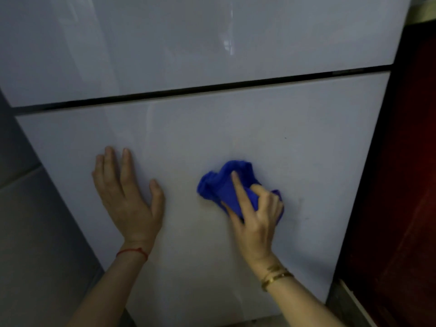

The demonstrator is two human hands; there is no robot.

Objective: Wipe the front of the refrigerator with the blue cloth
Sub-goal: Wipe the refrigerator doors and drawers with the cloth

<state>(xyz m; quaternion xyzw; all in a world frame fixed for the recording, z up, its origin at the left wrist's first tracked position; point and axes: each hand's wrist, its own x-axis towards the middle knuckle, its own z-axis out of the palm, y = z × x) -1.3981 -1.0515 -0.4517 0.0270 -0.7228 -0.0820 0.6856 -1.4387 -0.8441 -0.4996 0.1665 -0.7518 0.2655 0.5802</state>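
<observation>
The refrigerator (295, 142) fills the view with a glossy pale grey front, split by a dark horizontal gap into an upper and a lower door. My right hand (256, 213) presses a bunched blue cloth (221, 185) against the lower door, right of centre, fingers curled into the fabric. My left hand (128, 192) lies flat on the same door to the left of the cloth, fingers spread, holding nothing. A red string circles the left wrist and gold bangles the right one.
A dark red surface (401, 185) stands close along the refrigerator's right side. Grey tiled wall (30, 220) runs down the left. A strip of floor (342, 303) shows at the lower right corner.
</observation>
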